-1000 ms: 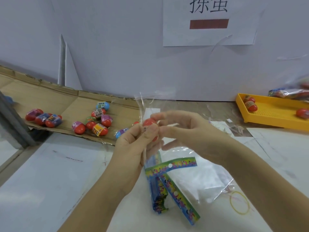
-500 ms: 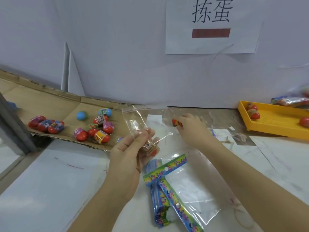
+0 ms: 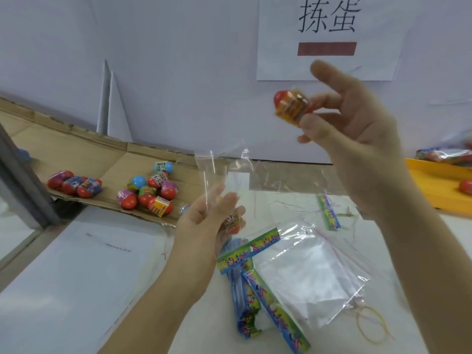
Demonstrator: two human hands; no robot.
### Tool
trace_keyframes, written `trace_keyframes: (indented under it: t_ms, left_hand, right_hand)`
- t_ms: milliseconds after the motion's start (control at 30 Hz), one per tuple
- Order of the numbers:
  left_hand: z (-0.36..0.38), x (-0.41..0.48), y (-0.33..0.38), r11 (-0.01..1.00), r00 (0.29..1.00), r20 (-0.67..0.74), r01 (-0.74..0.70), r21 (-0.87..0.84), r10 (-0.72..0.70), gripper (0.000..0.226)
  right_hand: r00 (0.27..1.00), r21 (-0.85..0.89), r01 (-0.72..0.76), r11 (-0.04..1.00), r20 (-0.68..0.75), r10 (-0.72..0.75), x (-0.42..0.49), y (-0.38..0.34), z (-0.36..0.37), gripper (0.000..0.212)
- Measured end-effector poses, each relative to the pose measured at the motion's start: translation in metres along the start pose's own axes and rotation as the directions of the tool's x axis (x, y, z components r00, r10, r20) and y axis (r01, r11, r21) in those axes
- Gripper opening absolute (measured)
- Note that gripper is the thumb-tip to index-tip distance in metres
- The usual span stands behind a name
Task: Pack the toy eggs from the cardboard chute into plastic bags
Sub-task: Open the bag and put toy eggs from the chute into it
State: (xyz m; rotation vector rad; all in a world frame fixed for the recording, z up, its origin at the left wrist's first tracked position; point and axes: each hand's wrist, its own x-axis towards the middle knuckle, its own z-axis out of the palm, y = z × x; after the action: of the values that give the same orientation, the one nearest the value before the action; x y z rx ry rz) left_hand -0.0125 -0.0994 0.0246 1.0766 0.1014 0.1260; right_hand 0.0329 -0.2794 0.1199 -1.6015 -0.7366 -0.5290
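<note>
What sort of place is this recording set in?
Likely a small hand-packing workstation: a cardboard chute holds loose toy eggs, empty plastic bags lie piled on the table, and a yellow tray at right holds a red egg.

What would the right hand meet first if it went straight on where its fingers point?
Likely the wall, near the sign. The right hand, gripping an egg, points up and away, and nothing shows in between, though depth is unclear.
</note>
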Motion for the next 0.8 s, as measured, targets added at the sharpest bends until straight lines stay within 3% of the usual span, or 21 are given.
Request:
trace_keyframes:
  t_ms: [100,200,367,567,667,800]
  left_hand:
    - [0.001,-0.002,0.000,0.995,0.998,0.052,-0.049,0.090,0.044,0.068]
    - [0.001,-0.004,-0.001,0.977,0.990,0.110,-0.112,0.183,0.093,0.062]
    - [0.002,-0.008,-0.004,0.960,0.971,0.207,-0.163,0.229,0.116,0.064]
    - [0.003,-0.009,-0.004,0.957,0.963,0.243,-0.174,0.233,0.116,0.046]
    - [0.004,-0.010,-0.004,0.969,0.965,0.242,-0.147,0.198,0.098,0.042]
    - [0.003,-0.008,-0.003,0.975,0.970,0.225,-0.132,0.180,0.090,0.047]
  right_hand:
    - [0.991,-0.243,0.007,0.970,0.130,0.025,-0.005,-0.016,0.004,0.037]
    - [0.973,-0.484,0.096,0.870,0.228,0.019,-0.009,-0.020,0.010,0.032]
    - [0.913,-0.604,0.094,0.791,0.369,0.173,-0.009,-0.026,0.009,0.032]
    - [0.800,-0.766,0.237,0.598,0.503,0.327,-0.010,-0.030,0.012,0.045]
    - [0.768,-0.756,0.215,0.619,0.522,0.371,-0.011,-0.029,0.015,0.045]
    - [0.802,-0.688,0.111,0.717,0.488,0.344,-0.013,-0.024,0.013,0.038]
